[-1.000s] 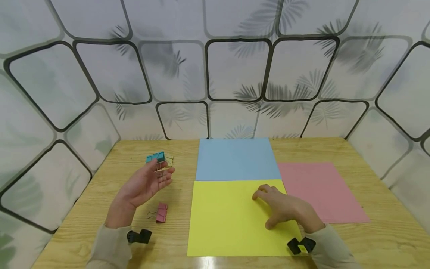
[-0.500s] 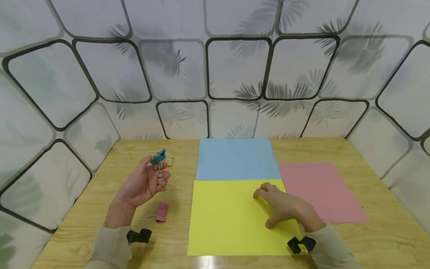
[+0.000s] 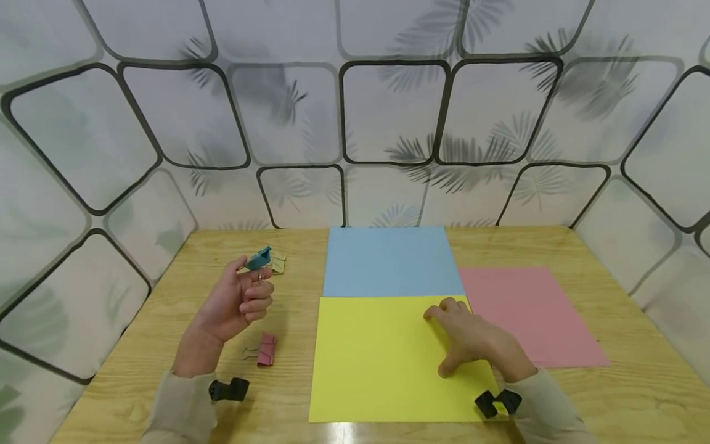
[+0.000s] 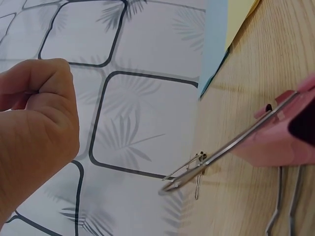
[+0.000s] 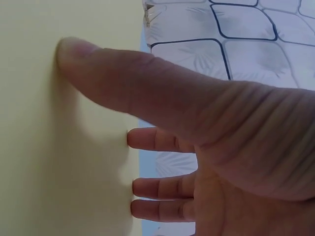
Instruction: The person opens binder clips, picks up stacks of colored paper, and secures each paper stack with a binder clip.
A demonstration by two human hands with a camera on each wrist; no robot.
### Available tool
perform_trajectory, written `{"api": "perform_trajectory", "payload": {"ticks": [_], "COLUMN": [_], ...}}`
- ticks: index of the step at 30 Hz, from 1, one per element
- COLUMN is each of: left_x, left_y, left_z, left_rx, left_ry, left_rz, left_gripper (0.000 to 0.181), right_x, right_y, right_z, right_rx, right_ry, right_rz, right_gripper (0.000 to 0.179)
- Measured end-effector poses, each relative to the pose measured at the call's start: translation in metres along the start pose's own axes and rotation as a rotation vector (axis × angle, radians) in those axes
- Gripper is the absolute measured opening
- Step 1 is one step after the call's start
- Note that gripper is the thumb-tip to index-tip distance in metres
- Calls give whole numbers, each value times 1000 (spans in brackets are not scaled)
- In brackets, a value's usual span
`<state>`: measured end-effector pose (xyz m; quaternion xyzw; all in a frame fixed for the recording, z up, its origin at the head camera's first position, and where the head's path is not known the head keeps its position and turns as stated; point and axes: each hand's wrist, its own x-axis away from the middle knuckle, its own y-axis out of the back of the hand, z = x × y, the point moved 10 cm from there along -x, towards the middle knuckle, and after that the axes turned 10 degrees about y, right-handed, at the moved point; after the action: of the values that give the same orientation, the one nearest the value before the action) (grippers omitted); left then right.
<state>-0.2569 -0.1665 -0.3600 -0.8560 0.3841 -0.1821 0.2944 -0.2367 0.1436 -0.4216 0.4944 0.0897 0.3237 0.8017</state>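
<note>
My left hand (image 3: 235, 305) pinches a teal binder clip (image 3: 258, 259) between thumb and fingers, raised over the left of the table. The left wrist view shows the curled hand (image 4: 42, 113), but the teal clip is out of sight there. Just behind it lies a yellow binder clip (image 3: 278, 265), partly covered. A pink binder clip (image 3: 267, 349) lies nearer, beside my left wrist. My right hand (image 3: 471, 339) rests on a yellow sheet (image 3: 377, 364), its fingers spread and bent. Thumb and fingertips touch the sheet (image 5: 29, 123) in the right wrist view.
A light blue sheet (image 3: 391, 262) lies behind the yellow one, edges meeting. To the right lies a pink sheet (image 3: 543, 314). All are on a wooden table (image 3: 638, 401), with a patterned curtain (image 3: 299, 111) rising behind and at both sides.
The left hand's fingers have curled in around the teal clip, which has tilted and come slightly up and toward the hand. The right fingertips have shifted slightly right on the yellow sheet.
</note>
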Motion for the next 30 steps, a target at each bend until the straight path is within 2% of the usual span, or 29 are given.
{"api": "perform_trajectory", "payload": {"ticks": [12, 15, 23, 26, 30], "left_x": [1, 1, 3, 4, 4], "left_y": [-1, -1, 7, 8, 8], "left_z": [-2, -3, -3, -4, -4], "left_rx": [27, 24, 27, 36, 39], "left_ry": [-2, -2, -7, -10, -16], "left_rz": [-20, -27, -92, -101, -97], "left_gripper": [56, 58, 50, 49, 49], "right_x": [-1, -1, -1, -1, -2], "right_y": [4, 4, 0, 3, 14], "right_z": [2, 2, 2, 2, -9], "right_rx": [83, 75, 72, 84, 124], "right_ry": [60, 55, 39, 46, 5], "right_rz": [10, 16, 18, -8, -106], "right_gripper": [88, 88, 87, 77, 58]}}
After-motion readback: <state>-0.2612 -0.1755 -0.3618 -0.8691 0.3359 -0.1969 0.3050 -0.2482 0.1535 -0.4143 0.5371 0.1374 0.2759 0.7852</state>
